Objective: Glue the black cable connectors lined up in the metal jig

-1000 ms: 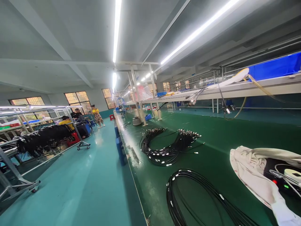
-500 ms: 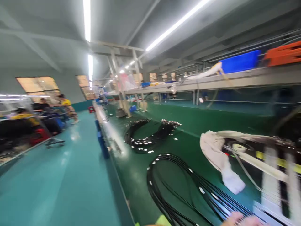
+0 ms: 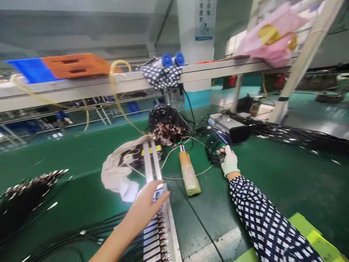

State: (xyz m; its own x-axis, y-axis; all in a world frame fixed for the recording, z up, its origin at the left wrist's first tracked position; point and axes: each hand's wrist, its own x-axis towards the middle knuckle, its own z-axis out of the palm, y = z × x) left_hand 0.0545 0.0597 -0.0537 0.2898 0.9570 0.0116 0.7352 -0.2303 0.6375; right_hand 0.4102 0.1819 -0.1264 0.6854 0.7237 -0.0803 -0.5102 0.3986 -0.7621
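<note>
My bare left hand (image 3: 151, 200) lies over a long metal fixture (image 3: 172, 233), its thumb apart from the fingers. Black cables with small metal ends sit side by side along that fixture. My right hand (image 3: 228, 159), in a white glove below which a patterned sleeve begins, is closed on a coil of black cable (image 3: 214, 147) beside a grey box (image 3: 226, 123). Between my hands, a tool with an orange and clear wrapped handle (image 3: 188, 173) rests on the green tabletop.
A dark cable bundle with coppery ends (image 3: 167, 125) sits at the back, near a pale cloth (image 3: 114, 174). More black cables (image 3: 289, 136) stretch to the right. A raised shelf (image 3: 95, 85) carries orange and blue bins. Green pieces (image 3: 307, 227) lie at lower right.
The view has swung right, from the aisle and bench to the fixture area. Both arms are now in view; earlier only blurred fingers showed at the bottom edge.
</note>
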